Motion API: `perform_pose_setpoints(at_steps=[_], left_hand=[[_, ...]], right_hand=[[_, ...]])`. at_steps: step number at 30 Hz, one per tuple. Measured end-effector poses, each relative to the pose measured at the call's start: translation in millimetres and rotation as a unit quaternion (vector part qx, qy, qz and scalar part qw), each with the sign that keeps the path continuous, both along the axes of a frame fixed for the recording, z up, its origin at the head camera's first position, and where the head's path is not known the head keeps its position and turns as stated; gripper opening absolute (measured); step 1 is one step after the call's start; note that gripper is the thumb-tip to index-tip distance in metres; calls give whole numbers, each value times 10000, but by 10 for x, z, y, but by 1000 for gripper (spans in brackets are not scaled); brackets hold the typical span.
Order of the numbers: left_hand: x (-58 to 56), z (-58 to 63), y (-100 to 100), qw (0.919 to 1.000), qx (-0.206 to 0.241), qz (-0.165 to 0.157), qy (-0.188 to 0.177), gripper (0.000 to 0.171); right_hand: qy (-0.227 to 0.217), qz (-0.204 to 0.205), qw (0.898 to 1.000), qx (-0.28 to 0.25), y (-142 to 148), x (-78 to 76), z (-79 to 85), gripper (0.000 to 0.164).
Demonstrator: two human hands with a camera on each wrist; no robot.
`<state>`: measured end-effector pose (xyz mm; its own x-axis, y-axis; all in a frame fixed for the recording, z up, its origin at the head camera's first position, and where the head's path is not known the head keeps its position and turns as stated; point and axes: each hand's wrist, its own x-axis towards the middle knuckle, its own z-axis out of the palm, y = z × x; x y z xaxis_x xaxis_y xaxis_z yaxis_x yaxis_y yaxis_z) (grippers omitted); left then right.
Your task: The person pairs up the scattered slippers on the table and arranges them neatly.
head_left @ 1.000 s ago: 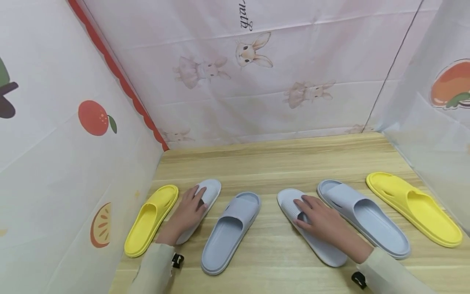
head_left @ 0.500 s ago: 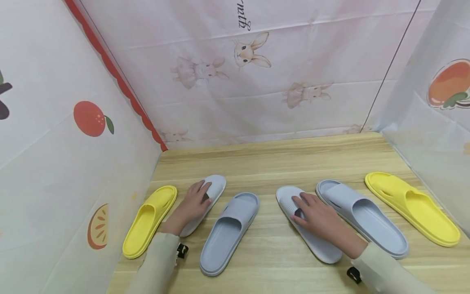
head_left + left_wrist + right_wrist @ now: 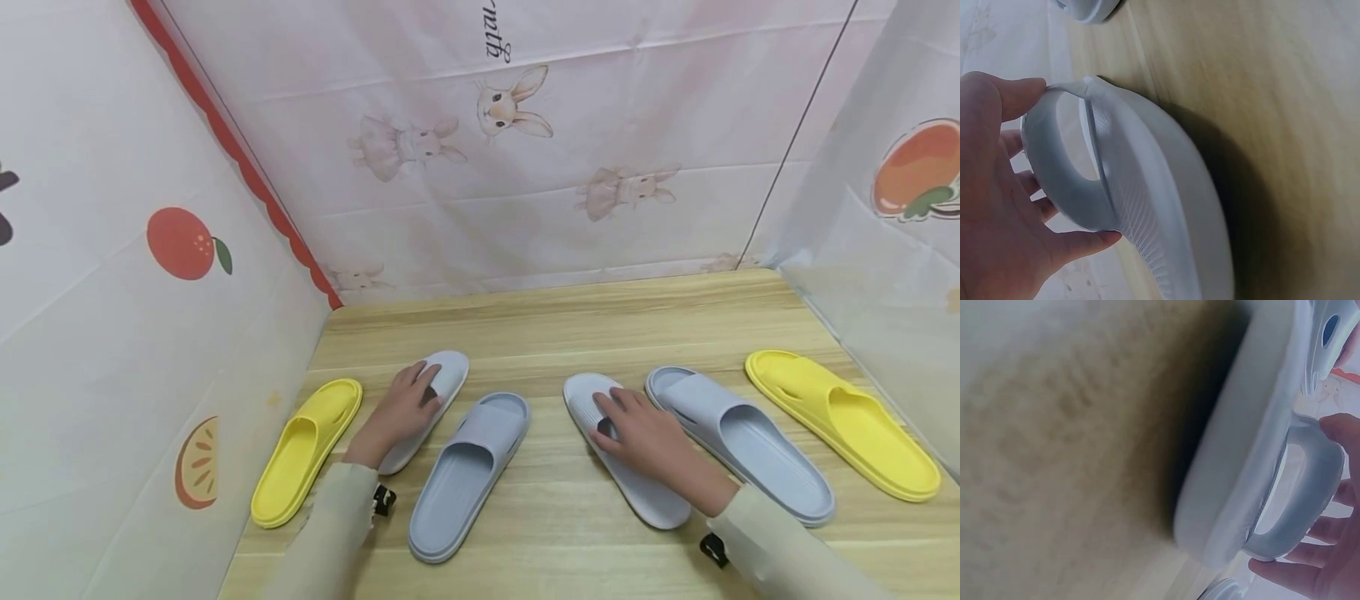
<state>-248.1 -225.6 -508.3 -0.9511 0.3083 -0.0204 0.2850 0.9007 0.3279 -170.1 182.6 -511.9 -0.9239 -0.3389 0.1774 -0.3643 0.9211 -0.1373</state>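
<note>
My left hand grips a pale grey slipper by its strap, between a yellow slipper and a blue-grey slipper. The left wrist view shows the thumb and fingers about the strap, with a shadow along the sole. My right hand holds the matching pale slipper by the strap, left of another blue-grey slipper. Palms and fingers hide the middle of both pale slippers in the head view. Whether either sole is fully off the board, I cannot tell.
A second yellow slipper lies at the far right. All the slippers are on or over a wood-grain board, bounded by a rabbit-print cloth wall behind and fruit-print walls at the sides.
The left hand and its pale slipper have moved right and away from me. The right hand's pale slipper has shifted slightly away and left. The yellow and blue-grey slippers have stayed put.
</note>
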Motion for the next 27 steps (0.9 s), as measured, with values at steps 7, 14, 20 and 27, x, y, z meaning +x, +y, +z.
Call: perform_pose_setpoints(at_steps=[7, 14, 20, 27], left_hand=[[-66, 2, 56, 9998, 59, 103, -150, 61], [-126, 25, 120, 9995, 108, 158, -237, 61], [-175, 45, 185, 9993, 104, 202, -295, 60], [-216, 37, 254, 9993, 64, 241, -264, 60]], right_hand=[[-62, -47, 10000, -20, -38, -49, 21, 63], [-129, -116, 9998, -10, -54, -96, 22, 64], [-186, -164, 9997, 8, -62, -136, 8, 64], [-81, -169, 9998, -2, -85, -189, 13, 63]])
